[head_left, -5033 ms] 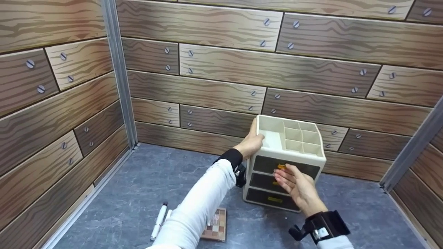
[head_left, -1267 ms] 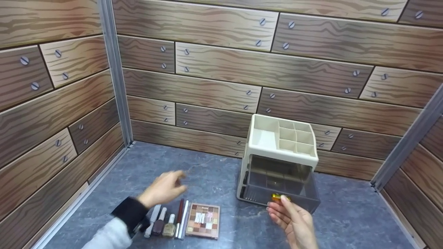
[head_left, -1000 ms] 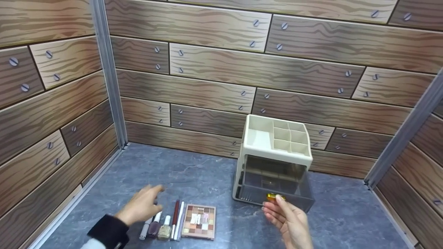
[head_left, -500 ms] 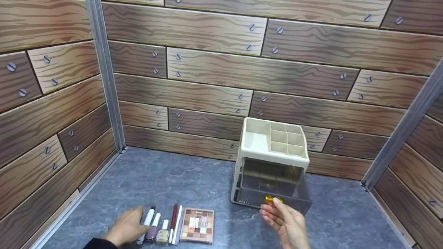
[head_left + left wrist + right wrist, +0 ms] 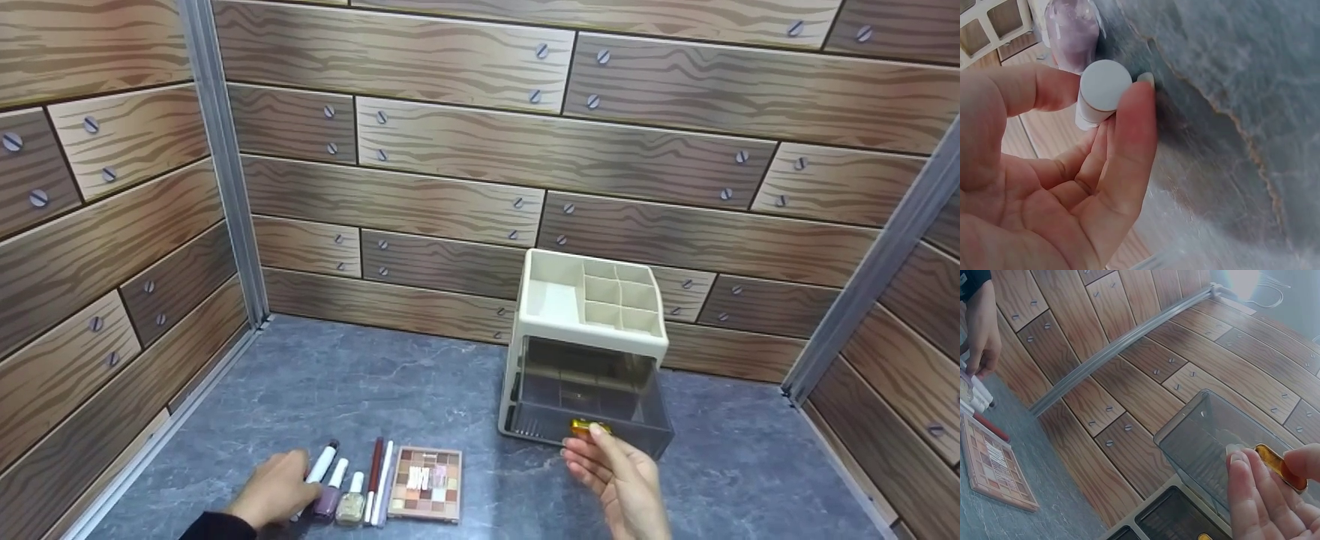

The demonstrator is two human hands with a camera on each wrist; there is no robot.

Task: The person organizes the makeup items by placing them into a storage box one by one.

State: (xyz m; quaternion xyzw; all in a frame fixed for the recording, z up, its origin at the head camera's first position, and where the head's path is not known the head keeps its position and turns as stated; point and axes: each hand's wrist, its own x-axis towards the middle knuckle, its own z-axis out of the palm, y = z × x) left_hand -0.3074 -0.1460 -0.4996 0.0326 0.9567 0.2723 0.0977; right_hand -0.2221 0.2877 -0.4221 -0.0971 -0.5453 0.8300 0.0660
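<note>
Ref = cream plastic drawer organiser (image 5: 592,339), "org". Far L & in front of org, my L hand (image 5: 274,487) has thumb & index pinched on a slim white cylindrical tube (image 5: 322,463), dark at far end; can't tell if it's off the grey marbled tabletop (image 5: 375,390). Main risk IMO: smooth round body, fingertip-only hold, so it cd spin or slip. Next one twd org, just beside those fingers, is a purple glass bottle w/ white cap (image 5: 328,501); a knuckle cd shove it into the clear glass bottle w/ gold-ish contents & white cap (image 5: 350,508). Then a thin dark-red-&-white pencil (image 5: 374,476) & a thin white pencil (image 5: 385,480), which might roll if bumped. Flat square pinkish eyeshadow palette (image 5: 425,484) sits front-L of org. At org's front, a smoky see-thru plastic drawer (image 5: 637,435) sticks out; my R hand (image 5: 622,480) has its small amber handle (image 5: 581,426) btwn thumb & fingers. Too hard a tug cd drop drawer or tip org, since nothing braces it.
</note>
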